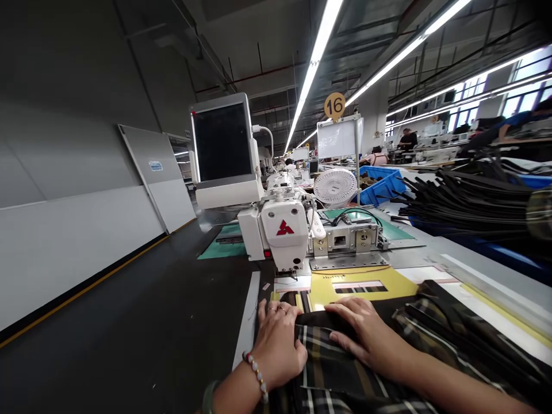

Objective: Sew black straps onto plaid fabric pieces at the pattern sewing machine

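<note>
Hands (319, 339) flat atop plaid fabric (340, 374)

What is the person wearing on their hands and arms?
The left hand has thin rings on its fingers and a bracelet of pale round beads at the wrist. A dark greenish band shows lower on that arm. The right hand wears nothing, and its forearm is bare.

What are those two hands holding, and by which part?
Nothing is gripped: the left hand and right hand lie flat on the dark plaid woven cloth, pressing its folded front edge beside the flat yellow template.
</note>
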Demonstrator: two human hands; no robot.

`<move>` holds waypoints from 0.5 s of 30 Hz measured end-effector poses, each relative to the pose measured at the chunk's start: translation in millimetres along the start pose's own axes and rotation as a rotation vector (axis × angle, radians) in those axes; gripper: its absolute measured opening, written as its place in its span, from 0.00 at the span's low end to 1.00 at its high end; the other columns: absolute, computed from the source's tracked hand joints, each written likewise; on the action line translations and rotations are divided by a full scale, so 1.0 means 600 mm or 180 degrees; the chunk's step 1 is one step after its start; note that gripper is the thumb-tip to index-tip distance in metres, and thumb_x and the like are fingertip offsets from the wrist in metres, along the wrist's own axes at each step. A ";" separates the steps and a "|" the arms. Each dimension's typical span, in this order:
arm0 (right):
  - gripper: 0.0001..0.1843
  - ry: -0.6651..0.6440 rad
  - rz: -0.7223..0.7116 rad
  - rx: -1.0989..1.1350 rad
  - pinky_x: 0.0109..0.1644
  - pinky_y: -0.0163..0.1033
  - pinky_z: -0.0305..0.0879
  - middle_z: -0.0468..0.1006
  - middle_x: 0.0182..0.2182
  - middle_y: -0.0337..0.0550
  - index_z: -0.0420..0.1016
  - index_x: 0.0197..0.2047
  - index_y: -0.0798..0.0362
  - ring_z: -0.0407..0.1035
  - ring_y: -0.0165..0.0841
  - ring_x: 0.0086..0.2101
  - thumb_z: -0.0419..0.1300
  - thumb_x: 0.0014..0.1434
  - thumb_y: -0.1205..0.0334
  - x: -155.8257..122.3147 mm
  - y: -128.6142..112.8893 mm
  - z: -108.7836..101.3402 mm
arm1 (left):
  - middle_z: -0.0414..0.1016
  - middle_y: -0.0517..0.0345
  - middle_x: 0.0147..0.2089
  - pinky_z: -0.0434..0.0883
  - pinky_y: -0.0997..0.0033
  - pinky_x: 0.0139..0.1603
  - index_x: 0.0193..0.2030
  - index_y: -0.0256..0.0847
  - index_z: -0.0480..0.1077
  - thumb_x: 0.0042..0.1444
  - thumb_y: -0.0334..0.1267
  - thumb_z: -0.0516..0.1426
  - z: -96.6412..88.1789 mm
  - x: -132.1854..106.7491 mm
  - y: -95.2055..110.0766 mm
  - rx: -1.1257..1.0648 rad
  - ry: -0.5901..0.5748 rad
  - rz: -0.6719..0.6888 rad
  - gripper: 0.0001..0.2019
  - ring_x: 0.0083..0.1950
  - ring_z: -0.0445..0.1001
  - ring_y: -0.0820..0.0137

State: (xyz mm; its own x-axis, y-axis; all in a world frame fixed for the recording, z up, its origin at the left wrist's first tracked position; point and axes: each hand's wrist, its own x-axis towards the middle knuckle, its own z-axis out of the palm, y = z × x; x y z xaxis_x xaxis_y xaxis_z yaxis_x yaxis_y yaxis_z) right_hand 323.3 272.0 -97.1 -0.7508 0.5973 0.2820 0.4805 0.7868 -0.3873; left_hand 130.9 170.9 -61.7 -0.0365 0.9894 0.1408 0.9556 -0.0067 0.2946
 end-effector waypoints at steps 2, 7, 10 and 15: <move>0.21 0.0108 -0.0016 0.0094 0.55 0.52 0.59 0.72 0.46 0.49 0.68 0.53 0.50 0.63 0.41 0.48 0.56 0.58 0.53 -0.002 0.006 0.003 | 0.68 0.53 0.51 0.40 0.52 0.66 0.49 0.42 0.66 0.40 0.30 0.53 0.009 -0.003 0.001 -0.0088 0.0175 0.0077 0.25 0.58 0.58 0.59; 0.15 0.0173 -0.0135 0.0229 0.51 0.50 0.61 0.71 0.42 0.47 0.69 0.49 0.50 0.64 0.38 0.44 0.56 0.59 0.58 -0.006 -0.002 -0.007 | 0.69 0.55 0.45 0.43 0.50 0.66 0.39 0.46 0.65 0.35 0.24 0.52 0.016 -0.004 0.004 -0.0155 0.0310 0.0303 0.21 0.60 0.56 0.57; 0.12 0.0137 -0.0328 0.0257 0.49 0.49 0.62 0.71 0.41 0.46 0.69 0.48 0.49 0.63 0.37 0.43 0.55 0.60 0.62 -0.008 -0.003 -0.011 | 0.71 0.58 0.41 0.40 0.48 0.66 0.38 0.47 0.64 0.35 0.22 0.52 0.013 -0.002 0.004 -0.0065 0.0339 0.0542 0.21 0.57 0.59 0.58; 0.13 -0.0123 -0.0511 0.0258 0.49 0.47 0.60 0.70 0.42 0.46 0.65 0.48 0.50 0.64 0.36 0.43 0.51 0.60 0.68 -0.008 0.002 -0.013 | 0.70 0.59 0.32 0.53 0.51 0.60 0.29 0.45 0.63 0.48 0.31 0.55 0.018 0.009 0.002 -0.0190 0.0706 0.0445 0.05 0.45 0.67 0.61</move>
State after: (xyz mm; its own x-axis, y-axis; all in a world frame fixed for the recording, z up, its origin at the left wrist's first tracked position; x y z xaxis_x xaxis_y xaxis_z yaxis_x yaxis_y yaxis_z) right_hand 331.1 271.2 -92.4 -0.8325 0.4573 0.3127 0.3161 0.8556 -0.4098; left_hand 134.8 177.8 -70.9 0.0251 0.9222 0.3859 0.9372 -0.1560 0.3119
